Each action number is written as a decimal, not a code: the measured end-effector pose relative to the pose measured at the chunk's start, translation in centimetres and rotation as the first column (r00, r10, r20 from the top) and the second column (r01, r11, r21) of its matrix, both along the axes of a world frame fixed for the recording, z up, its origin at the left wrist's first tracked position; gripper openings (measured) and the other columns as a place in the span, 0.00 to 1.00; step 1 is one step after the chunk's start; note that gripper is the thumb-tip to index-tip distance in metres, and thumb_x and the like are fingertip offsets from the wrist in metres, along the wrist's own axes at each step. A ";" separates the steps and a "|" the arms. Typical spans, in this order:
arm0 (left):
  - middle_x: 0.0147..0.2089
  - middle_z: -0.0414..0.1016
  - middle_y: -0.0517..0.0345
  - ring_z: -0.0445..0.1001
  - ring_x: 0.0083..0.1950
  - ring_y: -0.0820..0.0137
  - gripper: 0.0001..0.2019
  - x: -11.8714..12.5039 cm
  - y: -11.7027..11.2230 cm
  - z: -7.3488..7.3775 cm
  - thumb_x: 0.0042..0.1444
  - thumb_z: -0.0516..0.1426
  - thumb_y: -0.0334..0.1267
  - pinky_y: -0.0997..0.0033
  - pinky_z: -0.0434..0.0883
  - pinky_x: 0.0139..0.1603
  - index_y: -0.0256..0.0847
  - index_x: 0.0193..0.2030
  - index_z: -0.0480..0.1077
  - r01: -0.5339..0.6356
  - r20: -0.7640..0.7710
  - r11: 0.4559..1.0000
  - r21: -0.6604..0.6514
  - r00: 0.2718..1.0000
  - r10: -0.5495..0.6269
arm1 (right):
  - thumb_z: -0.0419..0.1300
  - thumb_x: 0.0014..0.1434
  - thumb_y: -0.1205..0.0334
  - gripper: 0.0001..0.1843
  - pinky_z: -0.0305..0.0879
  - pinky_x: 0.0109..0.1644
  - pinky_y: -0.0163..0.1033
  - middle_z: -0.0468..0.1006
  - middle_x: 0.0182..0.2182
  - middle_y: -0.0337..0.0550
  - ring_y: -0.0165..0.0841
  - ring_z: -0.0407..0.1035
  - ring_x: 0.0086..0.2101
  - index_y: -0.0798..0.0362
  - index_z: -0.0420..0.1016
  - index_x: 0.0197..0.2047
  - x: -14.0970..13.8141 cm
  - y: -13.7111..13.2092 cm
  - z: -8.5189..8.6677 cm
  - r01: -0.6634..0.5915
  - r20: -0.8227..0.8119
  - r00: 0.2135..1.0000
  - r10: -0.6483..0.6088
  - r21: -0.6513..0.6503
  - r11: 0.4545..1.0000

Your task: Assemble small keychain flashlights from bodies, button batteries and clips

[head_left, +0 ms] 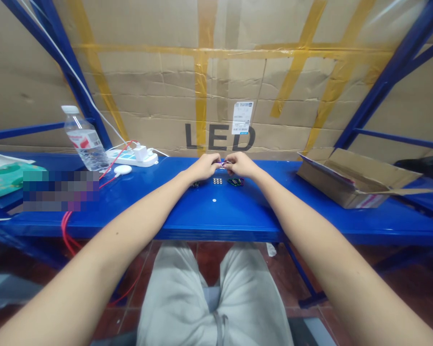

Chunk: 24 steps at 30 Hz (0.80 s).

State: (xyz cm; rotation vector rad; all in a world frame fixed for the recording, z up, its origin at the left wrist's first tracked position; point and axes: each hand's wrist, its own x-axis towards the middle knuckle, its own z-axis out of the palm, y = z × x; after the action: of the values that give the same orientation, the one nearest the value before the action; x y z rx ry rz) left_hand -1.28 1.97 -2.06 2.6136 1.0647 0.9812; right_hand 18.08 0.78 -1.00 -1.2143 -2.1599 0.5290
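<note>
Both arms reach forward over a blue metal shelf. My left hand and my right hand meet at the far middle, fingers pinched together on a tiny purplish part held between them. Just below the hands lie a small cluster of round metal pieces, a dark green-black piece and a dark bit under the left hand. A small white dot-like piece lies nearer to me.
A water bottle, white power strip with plug, white round puck and red cable sit at the left. An open cardboard box lies at the right. Taped cardboard marked LED forms the back wall.
</note>
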 end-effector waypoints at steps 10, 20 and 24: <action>0.23 0.67 0.60 0.65 0.29 0.71 0.13 0.9 -0.5 0.9 0.61 0.52 0.34 0.69 0.60 0.33 0.38 0.24 0.66 -0.072 0.077 0.974 -0.216 0.993 0.091 | 0.58 0.58 0.68 0.09 0.57 0.35 0.35 0.80 0.27 0.43 0.33 0.69 0.31 0.56 0.80 0.32 -0.1 0.0 0.1 -0.019 0.137 0.990 -0.028 0.334 0.942; 0.21 0.64 0.60 0.52 0.16 0.79 0.13 1.3 -1.3 1.5 0.64 0.51 0.38 0.73 0.48 0.18 0.38 0.29 0.68 0.043 0.263 0.695 -0.718 0.941 0.213 | 0.57 0.60 0.70 0.13 0.63 0.42 0.36 0.84 0.36 0.47 0.37 0.75 0.38 0.54 0.84 0.40 -0.3 -0.9 1.0 0.018 0.212 0.971 -0.108 0.387 0.922; 0.24 0.70 0.57 0.59 0.18 0.75 0.11 1.0 -0.8 1.3 0.63 0.51 0.42 0.70 0.57 0.21 0.40 0.35 0.71 -0.034 0.202 0.809 -0.587 0.961 0.187 | 0.58 0.59 0.70 0.13 0.63 0.43 0.36 0.84 0.38 0.48 0.37 0.74 0.39 0.55 0.84 0.41 0.4 -0.3 1.0 0.059 0.206 0.969 -0.140 0.357 0.932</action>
State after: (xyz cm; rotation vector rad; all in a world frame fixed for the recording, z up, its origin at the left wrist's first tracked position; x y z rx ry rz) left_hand -0.31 1.12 -0.77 1.8964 1.2251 0.8114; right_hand 18.48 0.49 -0.05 -1.2212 -2.2417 -0.0453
